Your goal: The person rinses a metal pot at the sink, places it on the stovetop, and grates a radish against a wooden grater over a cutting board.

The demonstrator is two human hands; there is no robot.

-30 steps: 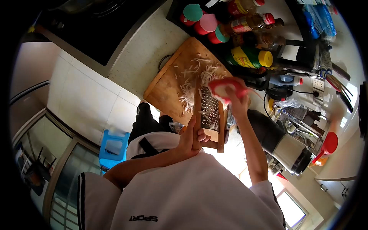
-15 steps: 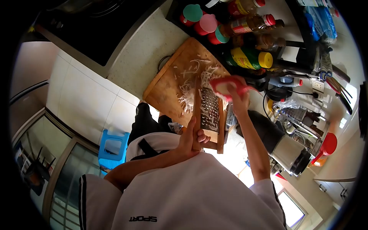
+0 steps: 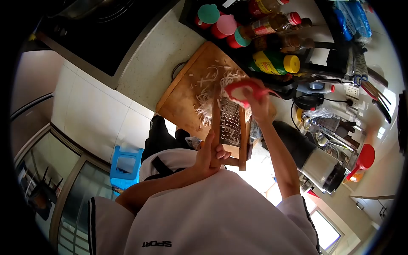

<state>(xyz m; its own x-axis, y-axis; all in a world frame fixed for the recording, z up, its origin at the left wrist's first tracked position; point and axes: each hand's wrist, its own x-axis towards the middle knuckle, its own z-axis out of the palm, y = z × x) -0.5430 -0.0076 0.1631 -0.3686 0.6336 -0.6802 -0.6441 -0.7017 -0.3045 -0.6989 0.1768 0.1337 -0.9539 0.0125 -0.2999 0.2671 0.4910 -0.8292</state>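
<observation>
A wooden-framed grater (image 3: 230, 123) with a perforated metal face slants over the wooden cutting board (image 3: 180, 95). My left hand (image 3: 210, 156) is closed around the near end of its frame. In my right hand (image 3: 259, 107) is a red-edged piece with a pale inside (image 3: 239, 92), held against the upper part of the metal face. Motion blurs this piece, so I cannot tell its exact kind. Pale thin shreds (image 3: 206, 106) lie heaped on the board around the grater's far end, and some cling to the metal.
A black stovetop (image 3: 102, 38) is at upper left. Lidded red jars (image 3: 224, 26) and a green bottle with a yellow cap (image 3: 272, 63) stand beyond the board. To the right is a large dark and silver appliance (image 3: 306, 155). A blue stool (image 3: 126, 168) stands on the floor.
My right hand has shifted slightly left and down along the grater with the red-edged piece. The left hand keeps its hold, and the whole view has tilted a little.
</observation>
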